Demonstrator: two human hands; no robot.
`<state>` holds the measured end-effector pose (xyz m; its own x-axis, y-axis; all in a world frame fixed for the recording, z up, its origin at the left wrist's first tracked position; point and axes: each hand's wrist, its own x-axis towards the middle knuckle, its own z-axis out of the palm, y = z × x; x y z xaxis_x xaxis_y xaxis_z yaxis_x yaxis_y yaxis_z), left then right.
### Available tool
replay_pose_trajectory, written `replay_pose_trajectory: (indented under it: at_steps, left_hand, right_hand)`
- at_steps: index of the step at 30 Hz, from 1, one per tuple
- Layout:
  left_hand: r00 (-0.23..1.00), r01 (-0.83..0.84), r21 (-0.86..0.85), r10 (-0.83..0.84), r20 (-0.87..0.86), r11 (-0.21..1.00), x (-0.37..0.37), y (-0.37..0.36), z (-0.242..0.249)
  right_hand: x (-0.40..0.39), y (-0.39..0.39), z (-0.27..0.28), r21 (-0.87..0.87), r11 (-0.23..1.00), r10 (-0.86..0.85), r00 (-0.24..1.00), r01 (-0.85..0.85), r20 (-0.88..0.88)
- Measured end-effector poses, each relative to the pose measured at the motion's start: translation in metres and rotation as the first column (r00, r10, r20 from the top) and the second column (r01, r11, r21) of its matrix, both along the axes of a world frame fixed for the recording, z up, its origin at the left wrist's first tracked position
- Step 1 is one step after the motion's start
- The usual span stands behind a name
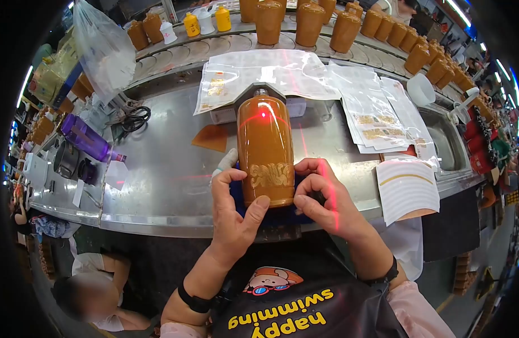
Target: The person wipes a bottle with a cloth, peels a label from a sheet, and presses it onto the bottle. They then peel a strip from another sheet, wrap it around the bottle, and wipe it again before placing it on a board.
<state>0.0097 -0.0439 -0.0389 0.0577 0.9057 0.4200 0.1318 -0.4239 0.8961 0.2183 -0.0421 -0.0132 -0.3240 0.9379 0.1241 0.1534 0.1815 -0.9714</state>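
Observation:
A glossy brown ceramic bottle (pixel 265 135) lies on its back with its neck pointing away from me, the neck end in a dark angular holder (pixel 241 100). A gold patterned band (pixel 271 175) runs across its lower part. My left hand (pixel 235 203) grips the bottle's lower left side, thumb on the front near the base; one finger wears a whitish cover. At the lower right edge, my right hand (pixel 325 197) has curled fingers pressed against the bottle beside the gold band. Red laser lines cross the bottle and my right hand, with a bright dot on the bottle's upper front.
Printed decal sheets (pixel 372 112) lie behind and right of the bottle. A curved white sheet (pixel 407 190) hangs at the table's right edge, near a sink (pixel 448 141). Scissors (pixel 132 119) and a purple bottle (pixel 85 138) lie left. Brown bottles (pixel 310 25) line the conveyor; a person sits lower left.

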Motion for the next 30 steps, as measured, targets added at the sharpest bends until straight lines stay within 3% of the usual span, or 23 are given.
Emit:
replay_pose_trajectory:
  at_steps: [6,10,13,16,19,22,30]
  left_hand:
    - [0.999,-0.005,0.003,0.005,-0.037,1.0,-0.001,0.0,0.001]
    - [1.0,-0.005,0.005,0.005,-0.023,1.0,0.0,0.0,-0.001]
    - [1.0,0.003,0.003,-0.003,-0.018,1.0,0.0,-0.001,-0.001]
    - [0.999,0.052,-0.04,-0.051,0.011,0.998,-0.002,-0.002,0.001]
    - [0.999,0.031,-0.024,-0.031,0.009,0.999,0.0,-0.002,0.002]
    - [1.0,-0.005,0.013,0.005,-0.024,1.0,0.0,0.0,0.0]
    - [0.999,-0.012,0.025,0.013,-0.03,1.0,-0.004,0.002,-0.004]
  right_hand:
    - [0.0,0.0,0.001,0.014,1.0,0.006,1.0,-0.007,0.023]
    - [0.003,0.003,0.001,0.203,0.977,0.034,0.983,-0.07,0.18]
    - [0.003,0.0,0.007,-0.066,0.996,0.052,0.999,-0.053,-0.014]
    - [0.004,0.002,0.01,-0.125,0.99,0.054,0.991,-0.07,-0.124]
    - [0.002,0.0,0.012,-0.096,0.994,0.051,0.995,-0.059,-0.086]
    - [0.002,0.003,0.005,0.169,0.984,0.024,0.99,-0.047,0.14]
    - [0.0,0.002,0.002,0.064,0.998,0.012,0.997,-0.017,0.078]
